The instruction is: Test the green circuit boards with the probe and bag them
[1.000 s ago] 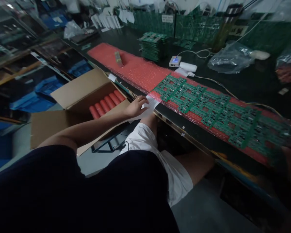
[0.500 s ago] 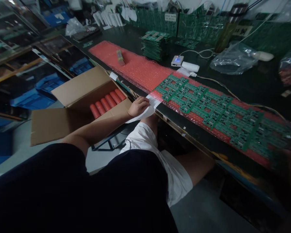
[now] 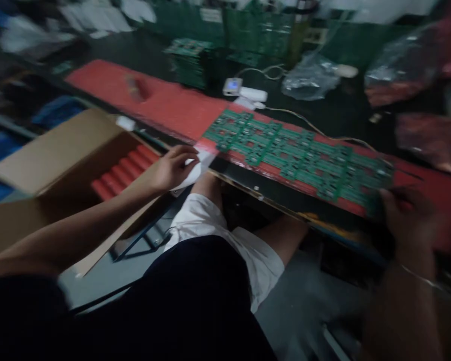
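Note:
Green circuit boards (image 3: pixel 263 143) lie in a joined row along red bubble wrap (image 3: pixel 165 103) on the dark workbench. My left hand (image 3: pixel 176 165) is over the bench's front edge beside a white sheet (image 3: pixel 201 168). Its fingers are loosely bent, with a gap between thumb and forefinger and nothing visible held. At the right end of the row is my right hand (image 3: pixel 408 215), its thumb by the last board's edge. Motion blur smears these fingers, so I cannot tell whether they grip anything.
An open cardboard box (image 3: pixel 60 150) with red rolls (image 3: pixel 124 173) stands at the left. Behind the boards are a board stack (image 3: pixel 190 62), a small device with a lit screen (image 3: pixel 233 86), a cable (image 3: pixel 304 118) and clear plastic bags (image 3: pixel 310 77). A small blurred object (image 3: pixel 133 87) rests on the wrap.
The view has swung right, shifting the bench and box leftward. My right hand, dim at the edge before, is now clearly in view. My left hand's fingers look less closed.

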`<action>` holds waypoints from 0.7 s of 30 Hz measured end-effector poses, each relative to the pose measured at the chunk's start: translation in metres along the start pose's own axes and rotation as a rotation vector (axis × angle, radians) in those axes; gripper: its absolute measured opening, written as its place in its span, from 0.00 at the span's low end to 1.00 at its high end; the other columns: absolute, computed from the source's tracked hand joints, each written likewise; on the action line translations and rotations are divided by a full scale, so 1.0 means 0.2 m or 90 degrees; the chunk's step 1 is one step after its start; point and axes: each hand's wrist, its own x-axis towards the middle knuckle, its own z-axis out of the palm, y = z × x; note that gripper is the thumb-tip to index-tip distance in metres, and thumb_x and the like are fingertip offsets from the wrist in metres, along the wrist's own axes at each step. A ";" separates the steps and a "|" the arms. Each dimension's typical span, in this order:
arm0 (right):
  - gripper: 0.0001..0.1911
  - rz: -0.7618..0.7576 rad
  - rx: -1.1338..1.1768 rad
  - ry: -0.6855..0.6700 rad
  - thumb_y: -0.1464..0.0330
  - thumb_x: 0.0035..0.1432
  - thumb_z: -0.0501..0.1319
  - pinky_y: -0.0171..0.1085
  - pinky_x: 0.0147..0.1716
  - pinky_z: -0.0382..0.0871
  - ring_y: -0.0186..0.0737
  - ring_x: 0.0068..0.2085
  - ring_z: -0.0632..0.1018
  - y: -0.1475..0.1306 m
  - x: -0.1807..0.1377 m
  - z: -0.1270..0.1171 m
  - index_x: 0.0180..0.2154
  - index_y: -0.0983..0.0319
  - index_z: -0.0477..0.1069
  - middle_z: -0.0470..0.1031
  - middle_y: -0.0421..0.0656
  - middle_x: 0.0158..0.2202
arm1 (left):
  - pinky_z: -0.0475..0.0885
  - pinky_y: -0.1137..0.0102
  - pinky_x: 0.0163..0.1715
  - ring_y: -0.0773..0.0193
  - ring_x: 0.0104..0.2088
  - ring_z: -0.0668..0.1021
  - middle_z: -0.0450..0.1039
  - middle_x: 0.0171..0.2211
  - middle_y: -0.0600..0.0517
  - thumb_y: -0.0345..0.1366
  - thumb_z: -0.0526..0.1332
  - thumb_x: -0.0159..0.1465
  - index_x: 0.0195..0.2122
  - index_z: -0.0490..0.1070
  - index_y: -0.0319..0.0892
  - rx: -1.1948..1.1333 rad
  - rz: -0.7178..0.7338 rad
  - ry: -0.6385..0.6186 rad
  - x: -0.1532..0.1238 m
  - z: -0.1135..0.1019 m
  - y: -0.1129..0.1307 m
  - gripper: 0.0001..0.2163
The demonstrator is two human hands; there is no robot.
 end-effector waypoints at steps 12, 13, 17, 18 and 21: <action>0.27 0.171 0.368 0.051 0.41 0.60 0.65 0.40 0.34 0.72 0.39 0.30 0.72 0.08 0.02 0.08 0.28 0.58 0.71 0.70 0.38 0.25 | 0.75 0.60 0.61 0.57 0.53 0.82 0.81 0.48 0.46 0.25 0.64 0.67 0.38 0.81 0.41 -0.315 0.228 -0.413 0.92 1.03 1.22 0.06; 0.27 0.167 0.377 0.047 0.41 0.61 0.65 0.40 0.34 0.72 0.38 0.29 0.72 0.09 0.02 0.08 0.28 0.58 0.70 0.70 0.38 0.25 | 0.74 0.60 0.62 0.56 0.54 0.81 0.80 0.47 0.46 0.25 0.64 0.66 0.37 0.81 0.40 -0.289 0.226 -0.436 0.95 1.12 1.28 0.07; 0.28 0.155 0.405 0.049 0.40 0.61 0.65 0.39 0.36 0.70 0.37 0.30 0.72 0.09 0.02 0.09 0.29 0.58 0.71 0.72 0.38 0.26 | 0.71 0.60 0.66 0.54 0.56 0.79 0.78 0.50 0.44 0.26 0.62 0.67 0.38 0.83 0.40 -0.204 0.219 -0.495 1.00 1.26 1.40 0.09; 0.28 0.152 0.408 0.051 0.40 0.61 0.65 0.39 0.36 0.70 0.37 0.30 0.73 0.09 0.03 0.10 0.29 0.58 0.71 0.73 0.38 0.26 | 0.70 0.60 0.66 0.53 0.56 0.78 0.78 0.51 0.44 0.26 0.62 0.67 0.39 0.84 0.40 -0.190 0.220 -0.501 1.01 1.26 1.41 0.09; 0.28 0.139 0.414 0.053 0.40 0.62 0.65 0.38 0.35 0.69 0.36 0.30 0.72 0.08 0.03 0.10 0.29 0.58 0.71 0.73 0.37 0.26 | 0.69 0.60 0.66 0.52 0.56 0.77 0.76 0.49 0.43 0.27 0.61 0.67 0.40 0.84 0.39 -0.156 0.234 -0.521 1.03 1.25 1.43 0.10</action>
